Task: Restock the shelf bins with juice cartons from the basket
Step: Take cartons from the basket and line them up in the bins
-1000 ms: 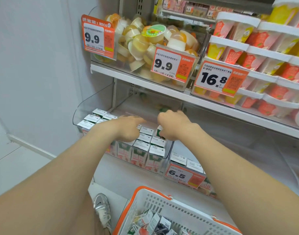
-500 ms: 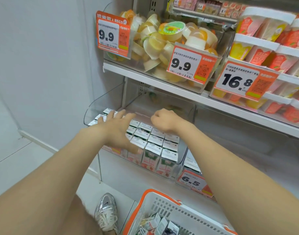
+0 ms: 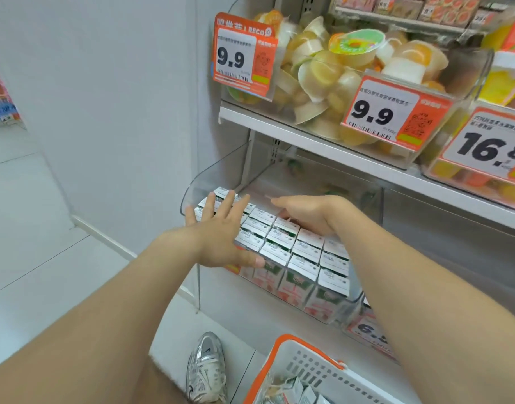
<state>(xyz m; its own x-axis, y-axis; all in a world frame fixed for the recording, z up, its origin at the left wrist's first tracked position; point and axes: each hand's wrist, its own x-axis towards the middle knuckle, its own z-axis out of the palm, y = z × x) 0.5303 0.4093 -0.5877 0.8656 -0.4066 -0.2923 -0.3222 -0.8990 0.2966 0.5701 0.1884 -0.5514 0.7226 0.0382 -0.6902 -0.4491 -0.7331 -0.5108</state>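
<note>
**Shoe** (image 3: 206, 365): silver, on the floor, well below the left grip.

**Left grip** (image 3: 218, 231): fingers apart and straight, holding nothing. The palm lies on the leftmost rows and the thumb runs along their front edge. A second ago it was curled over the rows; it has since flattened out.

**Clear bin** (image 3: 209, 176): on the lower shelf, under both grips. Its back part, beyond the fingertips, shows no stock.

**Juice cartons** (image 3: 302, 252): upright in tight rows at the bin's front, between and beneath the two grips, with the tops level. The rows look squarer than they did a second ago.

**Right grip** (image 3: 311, 214): fingers loosely straight and pointing toward the left grip, clamped on nothing. They touch the back edge of the rows. It was a fist a second ago and has since loosened.

**Basket** (image 3: 279, 345): white with an orange rim, below the right grip. More cartons (image 3: 291, 389) lie loose inside.

**Price tag** (image 3: 367, 330): on the next bin, below and to the right of the right grip. It is partly hidden by the forearm.

**Jelly cups** (image 3: 323, 71): in the bin on the upper shelf (image 3: 308, 141), above both grips. They are no part of the task.

**Status**: both grips are free and the rows are tidied. The straightening seems finished, so the next reach probably goes down to the basket. Room remains at the back of the bin, so restocking is only part done.
</note>
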